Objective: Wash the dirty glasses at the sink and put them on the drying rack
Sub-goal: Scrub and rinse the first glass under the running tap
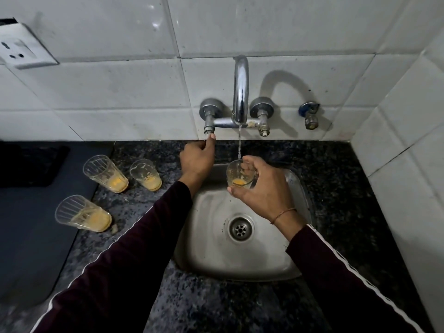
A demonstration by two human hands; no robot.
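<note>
My right hand grips a clear glass with orange residue at its bottom, held upright over the steel sink. A thin stream of water falls from the chrome tap spout into it. My left hand pinches the left tap valve stem. Three more dirty glasses with orange dregs stand on the left: one at the mat's edge, one on the counter, one nearer me.
Dark speckled granite counter surrounds the sink. A dark mat covers the left side. The sink drain is open. A second valve stem and a small wall cock sit right of the spout. A wall socket is upper left.
</note>
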